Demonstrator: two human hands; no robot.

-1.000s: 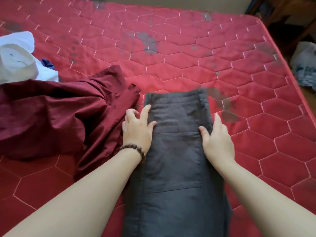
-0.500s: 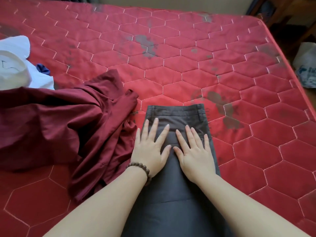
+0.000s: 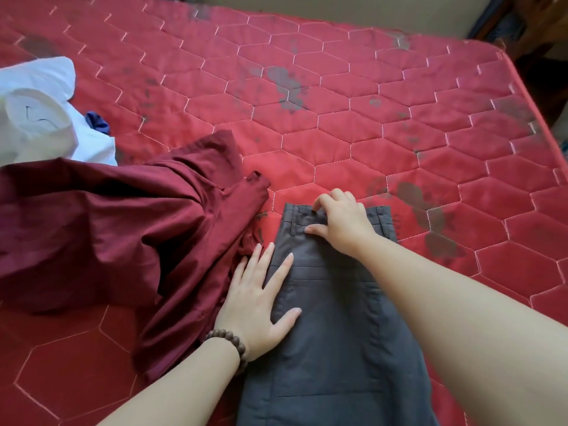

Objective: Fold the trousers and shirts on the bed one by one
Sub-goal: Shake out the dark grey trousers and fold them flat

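Home bedroom — bare red quilted mattress (image 3: 338,96), clothes heaped on it, dark wooden furniture (image 3: 534,23) beside.

Grey trousers (image 3: 332,318), maroon shirt (image 3: 123,229), red hexagon-quilted mattress (image 3: 338,118).

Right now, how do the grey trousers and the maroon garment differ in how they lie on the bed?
The grey trousers lie flat and narrow, edges straight; the maroon garment sits bunched in loose folds. The right hand grips the trousers' waistband, fingers curled; nothing grips the maroon garment. The left hand lies flat across the trousers' left edge, partly on the maroon cloth. Both lie side by side on the red mattress.
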